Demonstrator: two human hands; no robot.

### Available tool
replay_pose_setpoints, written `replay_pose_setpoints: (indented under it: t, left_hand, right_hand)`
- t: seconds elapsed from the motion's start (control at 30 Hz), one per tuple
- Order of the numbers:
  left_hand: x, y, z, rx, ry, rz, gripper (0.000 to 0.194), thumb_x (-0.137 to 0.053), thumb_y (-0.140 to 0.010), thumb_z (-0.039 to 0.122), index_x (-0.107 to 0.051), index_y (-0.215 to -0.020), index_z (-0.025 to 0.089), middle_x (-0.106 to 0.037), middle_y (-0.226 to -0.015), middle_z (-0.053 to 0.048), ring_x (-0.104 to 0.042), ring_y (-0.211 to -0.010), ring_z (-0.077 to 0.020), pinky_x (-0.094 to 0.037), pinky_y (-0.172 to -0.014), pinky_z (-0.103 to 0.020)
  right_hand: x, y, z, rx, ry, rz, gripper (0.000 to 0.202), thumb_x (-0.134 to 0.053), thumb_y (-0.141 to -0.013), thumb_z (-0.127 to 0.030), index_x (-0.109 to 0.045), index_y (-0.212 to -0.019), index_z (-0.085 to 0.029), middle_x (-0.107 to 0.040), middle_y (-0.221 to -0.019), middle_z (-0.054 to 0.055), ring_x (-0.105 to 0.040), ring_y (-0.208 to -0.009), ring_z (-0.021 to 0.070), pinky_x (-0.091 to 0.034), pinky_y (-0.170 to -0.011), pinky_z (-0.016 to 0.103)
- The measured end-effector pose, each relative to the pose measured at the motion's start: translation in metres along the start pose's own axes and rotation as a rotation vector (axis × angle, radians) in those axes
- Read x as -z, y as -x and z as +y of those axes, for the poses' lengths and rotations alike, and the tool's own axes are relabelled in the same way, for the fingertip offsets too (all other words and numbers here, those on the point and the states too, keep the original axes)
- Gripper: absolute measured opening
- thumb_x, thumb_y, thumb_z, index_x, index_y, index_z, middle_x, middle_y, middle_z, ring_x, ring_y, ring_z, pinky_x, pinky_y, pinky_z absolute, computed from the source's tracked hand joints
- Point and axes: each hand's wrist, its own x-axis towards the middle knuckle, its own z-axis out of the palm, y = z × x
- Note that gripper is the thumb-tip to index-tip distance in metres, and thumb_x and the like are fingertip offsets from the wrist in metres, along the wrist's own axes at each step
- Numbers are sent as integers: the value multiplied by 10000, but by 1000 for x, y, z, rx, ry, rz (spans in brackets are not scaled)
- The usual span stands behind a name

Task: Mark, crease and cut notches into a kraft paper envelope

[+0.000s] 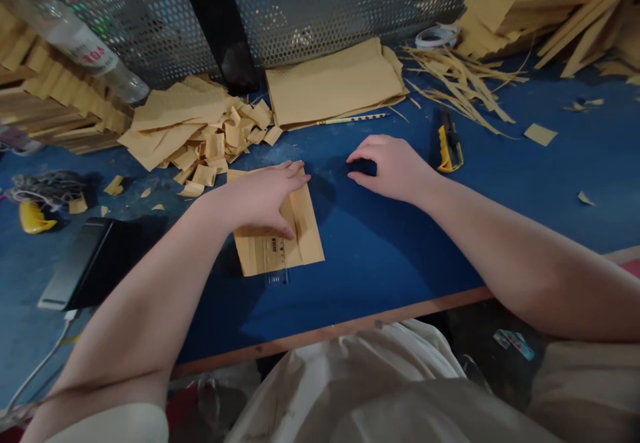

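In the head view, the left hand (269,195) lies over a brown paper sheet (311,237) on the blue table (380,256), its fingers spread apart and gripping nothing that I can see. A clear ruler (275,256) is partly on this sheet, with one end beyond the near edge. The right hand (393,166) has curved fingers, a gap before the thumb, and holds nothing visible; near it is a yellow cutter (449,144).

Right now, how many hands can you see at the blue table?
2. The left hand is on the brown paper with the clear ruler; the right hand is between that paper and the yellow cutter. No others show.
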Motion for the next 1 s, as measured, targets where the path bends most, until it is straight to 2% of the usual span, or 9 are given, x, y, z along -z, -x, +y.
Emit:
replay_pose_setpoints:
  t: [0.17, 0.43, 0.5, 0.57, 0.7, 0.83, 1.0]
  left_hand:
    - [2, 0, 1, 22, 48, -12, 1264, -847, -752, 628, -169, -1736, 218, -67, -1836, -107, -185, -1688, -331, -237, -1348, -410]
    - [-5, -5, -4, 37, 59, 36, 1139, -830, -802, 639, -274, -1715, 244, -116, -1834, -89, -235, -1674, -343, -305, -1323, -424]
    - [-5, -5, -4, 31, 66, 61, 1112, -828, -807, 644, -306, -1705, 247, -156, -1828, -91, -259, -1666, -345, -323, -1315, -429]
    - [-5, -6, -3, 26, 69, 86, 1087, -834, -805, 639, -350, -1689, 232, -209, -1816, -107, -288, -1657, -344, -329, -1313, -428]
    - [-7, -10, -1, 21, 29, 146, 992, -849, -829, 522, -419, -1655, 180, -332, -1773, -138, -357, -1629, -327, -321, -1317, -399]
    - [-8, -14, 1, 12, -18, 186, 925, -828, -845, 413, -436, -1643, 159, -371, -1754, -153, -407, -1602, -338, -340, -1309, -424]
    - [-7, -17, 3, 26, -30, 193, 908, -806, -847, 409, -441, -1640, 159, -400, -1740, -153, -432, -1583, -357, -334, -1312, -461]
  right_hand:
    - [0, 0, -2, -17, 13, 1, 222, -685, -921, -306, -790, -1075, -185, -760, -1089, 132, -706, -1031, 314, -554, -953, 476]
    - [-2, 2, -5, 17, 18, 45, 216, -670, -929, -284, -789, -1076, -178, -747, -1108, 138, -693, -1028, 310, -551, -943, 481]
    - [-2, 3, -13, 104, 7, 65, 218, -641, -952, -267, -788, -1083, -172, -746, -1116, 137, -685, -1017, 297, -549, -943, 479]
    - [-3, 5, -26, 251, -28, 63, 221, -601, -985, -238, -787, -1081, -167, -751, -1118, 135, -676, -1013, 281, -553, -937, 468]
    - [-9, 14, -60, 562, -102, -2, 290, -522, -1000, -119, -791, -1101, -162, -756, -1149, 125, -653, -1056, 261, -550, -959, 439]
    - [-15, 23, -80, 650, -24, -123, 418, -489, -929, -9, -797, -1147, -187, -727, -1300, 136, -622, -1157, 278, -524, -989, 462]
    - [-14, 27, -81, 682, 50, -190, 402, -532, -912, -27, -802, -1166, -181, -638, -1455, 217, -592, -1238, 340, -497, -1007, 536]
